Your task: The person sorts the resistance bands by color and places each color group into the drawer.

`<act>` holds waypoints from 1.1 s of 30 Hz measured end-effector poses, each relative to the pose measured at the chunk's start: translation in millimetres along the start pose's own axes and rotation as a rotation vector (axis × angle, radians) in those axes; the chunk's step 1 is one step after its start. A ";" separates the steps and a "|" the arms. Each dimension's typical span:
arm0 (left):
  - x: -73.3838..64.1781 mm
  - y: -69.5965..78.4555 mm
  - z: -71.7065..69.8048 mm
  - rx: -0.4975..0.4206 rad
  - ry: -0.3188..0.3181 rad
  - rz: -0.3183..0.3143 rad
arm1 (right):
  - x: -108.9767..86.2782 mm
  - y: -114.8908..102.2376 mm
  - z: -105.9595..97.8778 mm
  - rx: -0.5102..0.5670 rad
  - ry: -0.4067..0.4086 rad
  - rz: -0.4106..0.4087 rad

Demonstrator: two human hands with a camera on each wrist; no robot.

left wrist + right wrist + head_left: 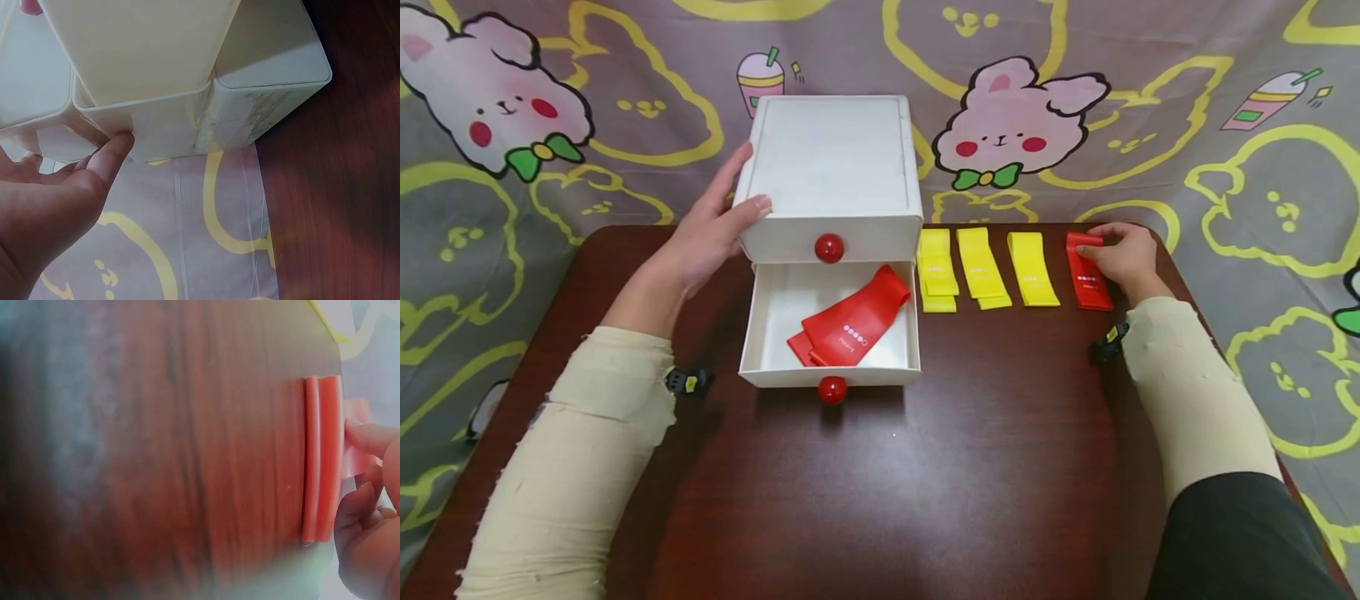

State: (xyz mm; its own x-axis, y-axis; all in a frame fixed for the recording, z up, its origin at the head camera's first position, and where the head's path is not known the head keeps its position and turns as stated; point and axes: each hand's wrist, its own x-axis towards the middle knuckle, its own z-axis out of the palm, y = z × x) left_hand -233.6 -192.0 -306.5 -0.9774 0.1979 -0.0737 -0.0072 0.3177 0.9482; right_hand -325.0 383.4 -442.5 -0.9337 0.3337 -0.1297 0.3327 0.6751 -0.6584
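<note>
A white two-drawer cabinet (835,158) stands at the table's back, lower drawer (775,333) pulled out. My left hand (711,221) holds its upper left side, thumb on the top's front edge; in the left wrist view a finger of that hand (56,206) touches a white wall. Inside the drawer lies a folded red resistance band (857,321). At the right, my right hand (1127,254) pinches the far end of another folded red resistance band (1090,283), which lies on the table. In the right wrist view that red band (328,456) appears edge-on beside the thumb.
Several folded yellow resistance bands (1033,271) lie in a row between the cabinet and the right hand. Red ball knobs (832,390) stick out from both drawer fronts. Behind the dark wooden table (880,500) hangs a patterned cloth (850,50).
</note>
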 end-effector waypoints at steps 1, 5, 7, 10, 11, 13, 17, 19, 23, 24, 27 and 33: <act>0.1 0.0 0.0 0.001 0.001 -0.002 | -0.5 0.3 -0.2 -0.001 0.004 -0.005; -0.1 0.5 0.1 -0.004 -0.004 0.002 | -5.3 -0.2 -2.1 -0.010 0.025 -0.033; -0.4 0.9 0.3 -0.005 -0.006 0.005 | -9.1 -1.2 -2.4 -0.015 0.037 -0.048; -0.8 1.5 0.6 -0.007 -0.005 0.003 | -15.7 -3.4 -3.4 -0.022 0.050 -0.075; -1.1 1.6 0.6 -0.009 -0.004 0.003 | -18.1 -4.0 -3.4 -0.022 0.052 -0.082; -1.5 1.7 0.6 -0.009 -0.001 0.001 | -22.9 -4.9 -4.0 -0.024 0.058 -0.098; -1.5 1.3 0.5 -0.014 0.000 0.003 | -31.7 -4.5 -5.9 -0.026 0.086 -0.135; -1.2 1.0 0.5 -0.012 0.001 0.002 | -36.0 -3.3 -7.7 -0.021 0.106 -0.148; -0.2 0.5 0.5 -0.023 0.005 0.000 | -45.4 -1.2 -12.5 0.007 0.134 -0.149; 0.0 0.3 0.5 -0.028 0.006 0.000 | -48.0 -0.9 -14.0 0.018 0.139 -0.150; 0.2 0.1 0.5 -0.030 0.007 0.002 | -57.3 -0.9 -18.8 0.041 0.151 -0.153; -0.4 0.3 1.1 -0.030 0.007 0.002 | -77.2 -0.6 -28.3 0.107 0.196 -0.197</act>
State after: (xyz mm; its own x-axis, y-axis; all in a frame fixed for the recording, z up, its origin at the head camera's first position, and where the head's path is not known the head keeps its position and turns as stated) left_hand -233.0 -191.0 -306.5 -0.9790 0.1917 -0.0691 -0.0110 0.2889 0.9573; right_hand -249.3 375.9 -411.2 -0.9321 0.3311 0.1471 0.1222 0.6696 -0.7326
